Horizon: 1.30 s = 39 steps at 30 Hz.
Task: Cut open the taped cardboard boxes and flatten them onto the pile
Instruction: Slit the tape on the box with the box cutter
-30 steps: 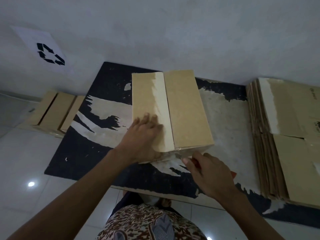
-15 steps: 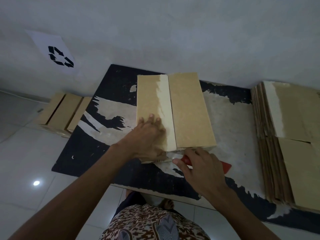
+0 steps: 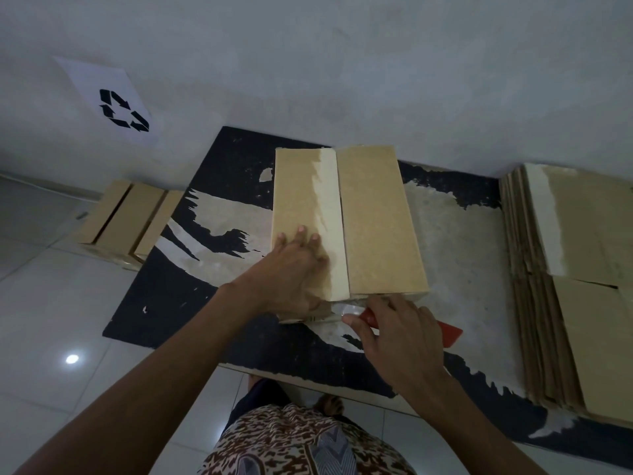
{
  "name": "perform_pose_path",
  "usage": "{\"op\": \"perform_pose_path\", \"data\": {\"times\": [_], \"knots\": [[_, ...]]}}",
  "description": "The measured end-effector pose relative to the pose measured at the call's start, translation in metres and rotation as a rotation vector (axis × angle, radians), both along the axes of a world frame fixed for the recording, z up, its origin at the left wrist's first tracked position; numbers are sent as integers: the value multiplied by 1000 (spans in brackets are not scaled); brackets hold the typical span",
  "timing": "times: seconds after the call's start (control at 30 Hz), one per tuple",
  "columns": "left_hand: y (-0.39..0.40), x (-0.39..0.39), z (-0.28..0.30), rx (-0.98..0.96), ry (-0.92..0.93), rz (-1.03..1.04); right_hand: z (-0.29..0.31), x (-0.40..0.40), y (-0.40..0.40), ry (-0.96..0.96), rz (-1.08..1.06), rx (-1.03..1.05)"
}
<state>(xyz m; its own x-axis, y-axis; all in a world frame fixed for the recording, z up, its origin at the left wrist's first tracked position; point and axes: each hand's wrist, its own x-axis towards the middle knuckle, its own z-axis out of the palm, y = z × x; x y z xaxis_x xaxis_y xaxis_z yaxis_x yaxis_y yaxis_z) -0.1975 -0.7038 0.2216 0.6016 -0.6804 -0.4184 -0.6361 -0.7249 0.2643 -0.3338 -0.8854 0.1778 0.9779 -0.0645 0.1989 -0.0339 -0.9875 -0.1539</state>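
Red-handled cutter [image 3: 445,332], gripped in the right hand [image 3: 397,334], meets the near end of the cardboard box [image 3: 346,221], which the left hand [image 3: 291,269] presses flat-fingered. This box looks not yet flattened. Right of the hands, the pile [image 3: 579,289] holds many; left, boxes [image 3: 126,221] wait.

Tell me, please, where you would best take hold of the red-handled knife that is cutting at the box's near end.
Grip the red handle, coming from the right, as the right hand does: the blade points left into the near end of the box, so only the handle end is safe.
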Motion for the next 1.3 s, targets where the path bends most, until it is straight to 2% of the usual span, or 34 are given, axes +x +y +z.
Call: {"op": "perform_pose_path", "data": {"times": [0.4, 0.57, 0.77, 1.03, 1.3], "knots": [[-6, 4, 1, 67, -21, -40, 1, -8, -28, 68, -101, -22], [-8, 4, 3, 74, -9, -36, 4, -7, -32, 107, -84, -34], [-7, 3, 1, 31, 6, -11, 26, 2, -36, 93, 4, 63], [-7, 4, -2, 23, 8, -4, 37, 24, -38, 356, 11, 31], [-8, 4, -2, 46, 10, -17, 61, 35, -42, 488, -57, 0]]}}
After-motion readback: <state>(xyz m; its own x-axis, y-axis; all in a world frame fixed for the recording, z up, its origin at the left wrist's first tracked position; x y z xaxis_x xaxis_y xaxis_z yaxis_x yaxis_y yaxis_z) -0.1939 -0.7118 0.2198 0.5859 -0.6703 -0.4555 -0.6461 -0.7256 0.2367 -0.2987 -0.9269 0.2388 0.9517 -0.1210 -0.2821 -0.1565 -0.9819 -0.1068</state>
